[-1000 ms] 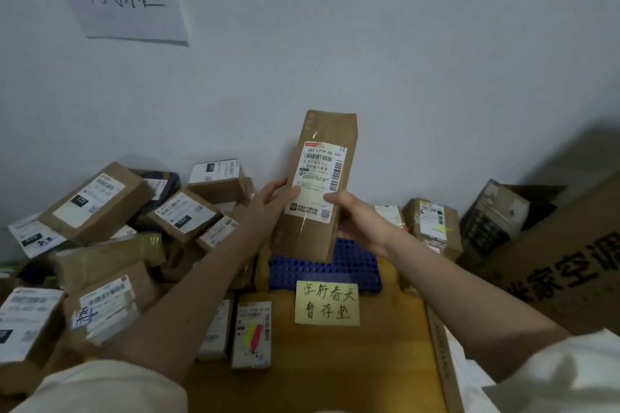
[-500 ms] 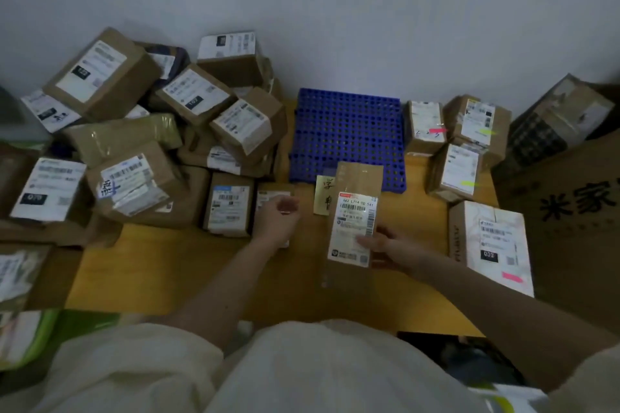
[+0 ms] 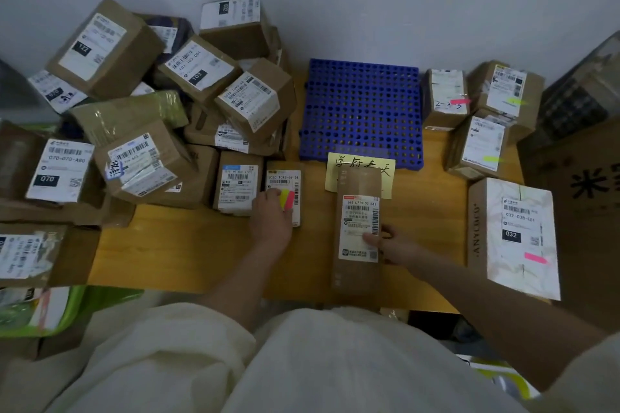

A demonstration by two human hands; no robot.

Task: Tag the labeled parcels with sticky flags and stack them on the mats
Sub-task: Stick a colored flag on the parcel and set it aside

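A long brown parcel [image 3: 357,184] with a white label lies lengthwise on the wooden table [image 3: 188,245], in front of the blue perforated mat [image 3: 362,111]. My right hand [image 3: 391,243] holds its right edge, thumb on the label. My left hand [image 3: 271,218] rests on the pad of yellow and pink sticky flags [image 3: 287,199], which sits on a small labeled box [image 3: 285,179]; its fingers curl at the pad. A yellow handwritten note [image 3: 360,163] lies partly under the long parcel.
A heap of labeled brown boxes [image 3: 188,77] fills the left side. Flagged parcels [image 3: 483,111] stand at the right, with a large white-topped box [image 3: 518,231] nearer me. A big carton [image 3: 587,184] borders the right edge. The wall is close behind.
The long parcel came down from in front of the wall to lie on the table. My left hand let go of it and moved left onto the sticky flag pad.
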